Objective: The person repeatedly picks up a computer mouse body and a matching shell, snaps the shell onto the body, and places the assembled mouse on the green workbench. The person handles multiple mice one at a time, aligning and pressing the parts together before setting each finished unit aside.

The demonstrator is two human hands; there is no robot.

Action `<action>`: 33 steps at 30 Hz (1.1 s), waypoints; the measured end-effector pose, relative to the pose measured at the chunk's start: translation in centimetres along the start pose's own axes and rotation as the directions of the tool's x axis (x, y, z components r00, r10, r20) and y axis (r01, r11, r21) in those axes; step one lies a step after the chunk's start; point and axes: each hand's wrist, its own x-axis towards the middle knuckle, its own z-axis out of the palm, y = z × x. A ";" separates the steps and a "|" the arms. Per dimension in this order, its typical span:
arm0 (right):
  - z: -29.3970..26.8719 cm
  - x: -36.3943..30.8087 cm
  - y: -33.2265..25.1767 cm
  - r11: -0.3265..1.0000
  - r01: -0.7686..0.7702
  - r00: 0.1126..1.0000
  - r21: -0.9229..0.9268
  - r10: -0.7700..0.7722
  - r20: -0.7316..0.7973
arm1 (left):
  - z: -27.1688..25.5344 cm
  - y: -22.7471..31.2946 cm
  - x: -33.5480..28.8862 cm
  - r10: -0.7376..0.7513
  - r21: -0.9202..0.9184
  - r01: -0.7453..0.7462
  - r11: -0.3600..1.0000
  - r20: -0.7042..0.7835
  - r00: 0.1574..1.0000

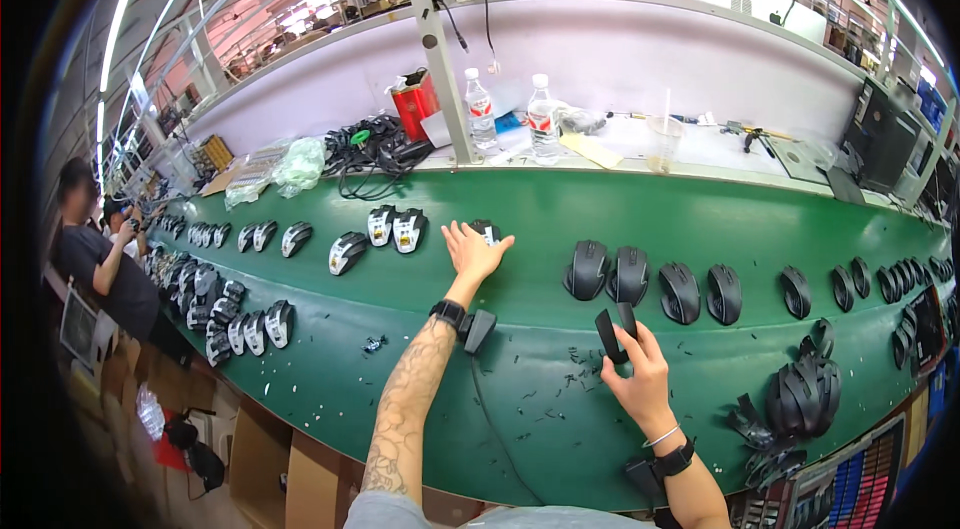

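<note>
My left hand [474, 254] reaches forward over the green bench with its fingers spread. Just beyond it, partly covered, is a dark computer mouse [487, 228]; whether the hand touches it I cannot tell. To the left stand mice with white and black undersides or inner shells, such as a pair [408, 230] and a single one [348, 253]. Nearer to me, my right hand [642, 377] pinches thin, curved black plastic pieces [607, 336], held upright. Black mice [628, 275] lie in a row beyond that hand.
A pile of curved black shells [803, 397] lies at the right. Small black scraps [545, 389] litter the bench [350, 369]. A cabled black block [480, 331] hangs by my left wrist. Bottles [543, 119] and cables [375, 154] stand along the back. A person [105, 264] is at far left.
</note>
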 end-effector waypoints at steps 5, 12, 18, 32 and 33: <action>-0.4 0.2 -0.6 0.998 0.018 0.997 -0.065 -0.023 -0.072 | 1.9 0.1 2.6 -0.153 -0.025 0.158 0.987 0.150 0.977; -0.3 -0.4 -0.6 0.996 0.080 0.994 -0.044 -0.083 -0.075 | -3.1 1.7 -6.0 0.014 -0.577 0.012 0.817 0.040 0.999; -0.3 -0.8 -1.8 0.992 0.014 0.997 0.123 -0.004 -0.083 | -6.5 2.4 -14.1 0.059 -0.772 0.635 0.026 0.636 0.770; 1.0 -1.5 -3.3 0.989 -0.033 0.999 0.142 0.032 0.005 | -4.8 4.2 -23.7 0.238 -0.869 0.476 0.136 0.495 0.836; 0.9 -1.5 -3.3 0.991 -0.032 0.999 0.130 0.031 0.015 | -4.6 4.2 -23.8 0.246 -0.878 0.460 0.133 0.479 0.843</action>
